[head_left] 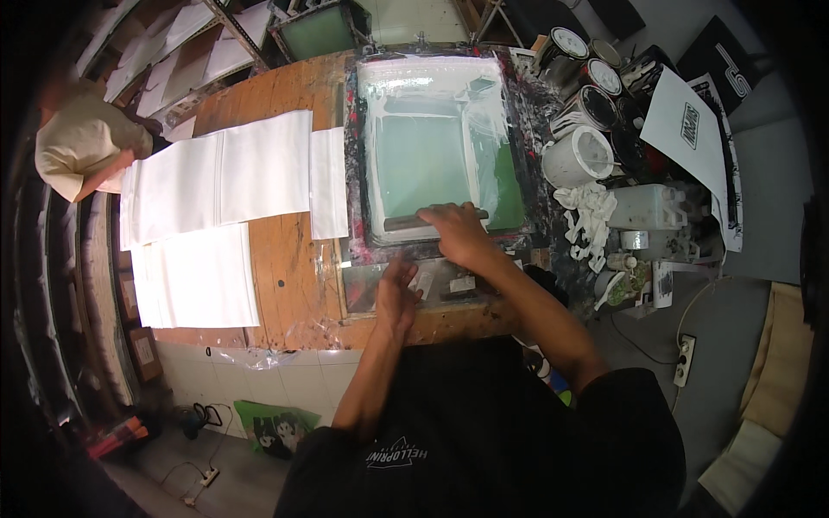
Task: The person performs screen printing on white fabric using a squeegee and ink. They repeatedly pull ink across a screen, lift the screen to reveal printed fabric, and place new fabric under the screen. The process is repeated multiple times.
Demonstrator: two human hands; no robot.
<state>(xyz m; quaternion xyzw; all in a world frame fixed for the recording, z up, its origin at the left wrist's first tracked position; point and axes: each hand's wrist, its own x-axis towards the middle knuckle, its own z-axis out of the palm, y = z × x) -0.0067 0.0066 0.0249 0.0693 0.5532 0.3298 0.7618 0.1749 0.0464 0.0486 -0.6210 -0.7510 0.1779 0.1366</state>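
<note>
A screen printing frame (511,188) with a green mesh lies on the wooden table, white ink smeared over its far part and along its sides. Near the frame's close edge, my right hand (458,233) grips a squeegee (402,222), a dark bar lying crosswise on the mesh. My left hand (397,296) hovers just in front of the frame, slightly blurred, its fingers loosely bent and apart with nothing seen in them. To the left, white flat sheets (259,173) lie overlapping, one narrow white piece (327,186) close beside the frame.
Ink cans (596,108), a white bucket (577,157), crumpled rags (587,220) and a translucent jug (641,207) crowd the right side. A person (91,142) stands at the table's far left, touching the sheets. Another green screen (315,33) leans behind; a power strip (684,361) hangs at right.
</note>
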